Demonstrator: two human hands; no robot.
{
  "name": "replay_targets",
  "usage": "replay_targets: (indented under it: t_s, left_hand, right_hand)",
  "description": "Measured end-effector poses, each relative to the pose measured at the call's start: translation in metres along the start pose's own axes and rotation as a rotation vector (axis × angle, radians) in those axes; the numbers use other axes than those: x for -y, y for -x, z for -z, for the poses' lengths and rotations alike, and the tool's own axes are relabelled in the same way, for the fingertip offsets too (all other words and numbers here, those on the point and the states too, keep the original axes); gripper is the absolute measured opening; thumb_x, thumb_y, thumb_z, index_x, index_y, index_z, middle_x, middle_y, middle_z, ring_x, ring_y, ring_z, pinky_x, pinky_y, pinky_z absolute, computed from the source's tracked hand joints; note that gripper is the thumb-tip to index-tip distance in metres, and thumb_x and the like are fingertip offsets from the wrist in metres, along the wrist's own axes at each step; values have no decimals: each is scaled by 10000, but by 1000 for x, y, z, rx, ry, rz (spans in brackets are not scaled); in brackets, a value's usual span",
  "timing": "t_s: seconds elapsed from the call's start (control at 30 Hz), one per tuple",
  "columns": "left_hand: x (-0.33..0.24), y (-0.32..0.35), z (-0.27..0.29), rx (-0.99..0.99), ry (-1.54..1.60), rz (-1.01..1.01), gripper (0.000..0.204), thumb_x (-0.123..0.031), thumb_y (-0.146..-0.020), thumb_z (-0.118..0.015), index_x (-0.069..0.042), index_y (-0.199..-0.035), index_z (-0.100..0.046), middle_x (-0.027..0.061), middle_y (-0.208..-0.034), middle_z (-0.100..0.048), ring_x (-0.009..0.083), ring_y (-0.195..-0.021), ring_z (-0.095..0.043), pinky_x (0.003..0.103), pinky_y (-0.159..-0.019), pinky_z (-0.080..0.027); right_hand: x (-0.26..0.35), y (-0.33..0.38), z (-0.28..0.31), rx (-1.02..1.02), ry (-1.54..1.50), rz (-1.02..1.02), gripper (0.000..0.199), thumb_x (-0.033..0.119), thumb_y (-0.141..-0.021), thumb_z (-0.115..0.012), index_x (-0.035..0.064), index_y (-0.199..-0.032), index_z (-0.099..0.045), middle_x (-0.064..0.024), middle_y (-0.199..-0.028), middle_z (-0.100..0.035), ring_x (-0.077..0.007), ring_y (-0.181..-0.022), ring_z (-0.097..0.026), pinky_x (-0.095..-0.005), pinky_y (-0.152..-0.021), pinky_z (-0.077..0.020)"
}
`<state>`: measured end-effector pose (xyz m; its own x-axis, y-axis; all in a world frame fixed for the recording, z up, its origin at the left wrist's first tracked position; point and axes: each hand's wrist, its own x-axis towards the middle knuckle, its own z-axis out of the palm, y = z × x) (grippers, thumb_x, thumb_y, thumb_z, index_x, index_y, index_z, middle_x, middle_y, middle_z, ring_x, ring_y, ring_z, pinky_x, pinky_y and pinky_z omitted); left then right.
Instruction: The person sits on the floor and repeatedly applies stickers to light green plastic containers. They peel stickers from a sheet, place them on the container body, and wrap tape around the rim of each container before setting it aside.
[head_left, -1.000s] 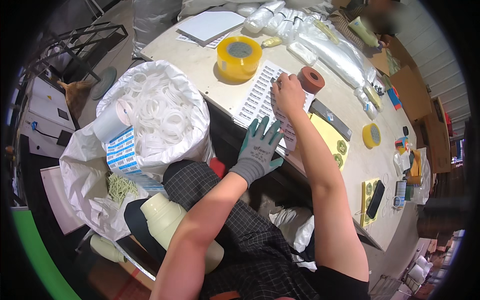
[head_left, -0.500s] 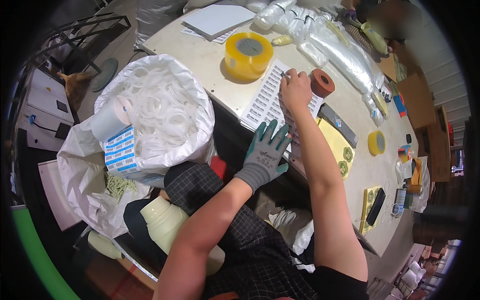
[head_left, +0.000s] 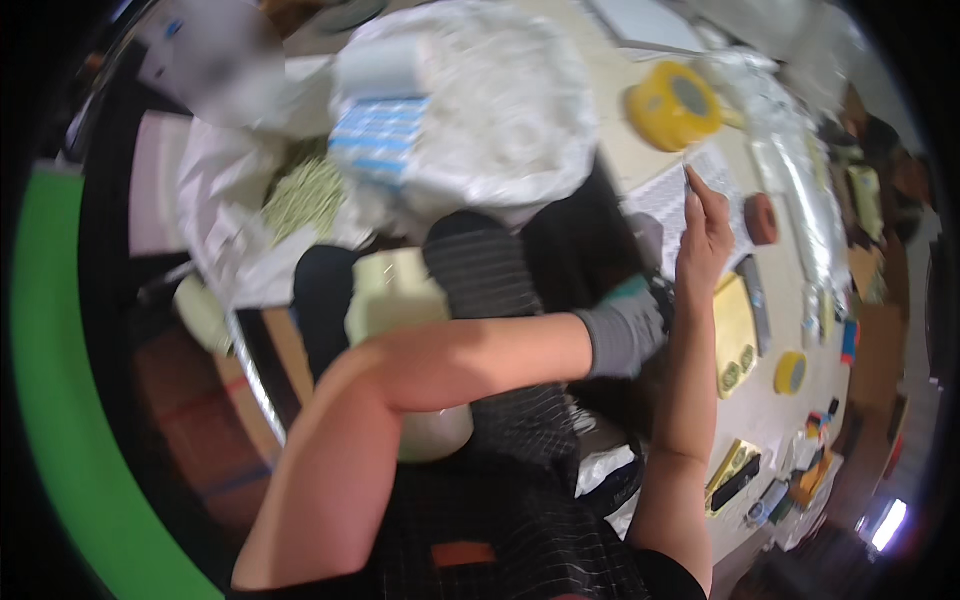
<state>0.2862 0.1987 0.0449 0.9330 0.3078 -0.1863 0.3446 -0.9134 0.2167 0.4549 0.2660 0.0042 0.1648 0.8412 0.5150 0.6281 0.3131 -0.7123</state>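
Observation:
My right hand [head_left: 706, 228] is raised over a sheet of printed labels [head_left: 722, 172] on the table. Its thumb and index finger are pinched together; a thin dark sliver shows at their tips, too blurred to name. My left hand [head_left: 632, 335], in a grey and green glove, is at the table's near edge beside my right forearm. Motion smears its fingers, and they are partly hidden. A brown tape roll [head_left: 761, 219] stands to the right of the sheet, and a large yellow tape roll [head_left: 673, 106] lies beyond it.
A white sack of clear plastic rings [head_left: 505, 110] stands at the left, a label roll [head_left: 378, 140] on it. Pale green strands [head_left: 308, 200] fill another bag. A cream bottle [head_left: 398, 292] lies by my lap. Yellow card [head_left: 735, 335] and clear plastic packs [head_left: 795, 180] lie on the table.
My view has swung left and down. My left hand has come off the label sheet to the table's near edge. My right hand has lifted from the sheet, fingers still pinched.

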Motion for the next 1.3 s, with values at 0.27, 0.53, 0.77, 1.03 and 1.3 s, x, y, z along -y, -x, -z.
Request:
replay_targets:
  t_s: [0.27,0.53,0.77,1.03,1.3]
  left_hand:
    - [-73,225,-39,-598,351,169,394,-412,-913,-835,-135,-1187,-771,44,-1173,-708,234,-1110,-663,434,-912,-563]
    - [-85,309,-105,-965,91,817,372,-352,-860,-845,-176,-1179,-771,28,-1252,-715,269,-1061,-669,473,-904,-518]
    - [-78,309,-122,-1048,124,740,423,-330,-853,-829,-140,-1226,-763,53,-1270,-715,281,-1110,-654,487,-928,-513]
    - [-79,306,-129,-1092,157,768,468,-326,-824,-863,-141,-1239,-748,68,-1310,-701,282,-1088,-654,486,-935,-514]
    - [-75,302,-130,-1126,52,704,438,-327,-870,-840,-138,-1254,-745,78,-1395,-688,263,-1079,-649,461,-912,-508]
  right_hand:
    - [163,159,-68,331,-135,156,480,-36,-838,-817,174,-1269,-850,-76,-1022,-632,-247,-866,-605,-360,-697,-519]
    - [205,201,-92,312,82,502,591,112,-735,-905,286,-1298,-854,2,-1010,-641,-212,-884,-588,-296,-685,-513]
    - [203,193,-96,322,172,611,551,166,-752,-904,291,-1287,-859,14,-1005,-643,-209,-884,-582,-291,-705,-514]
    - [198,191,-94,325,194,618,533,180,-758,-891,286,-1280,-862,14,-991,-634,-211,-883,-580,-298,-696,-509]
    - [195,190,-93,316,173,604,508,198,-771,-877,286,-1272,-864,15,-990,-631,-204,-889,-586,-298,-701,-505]
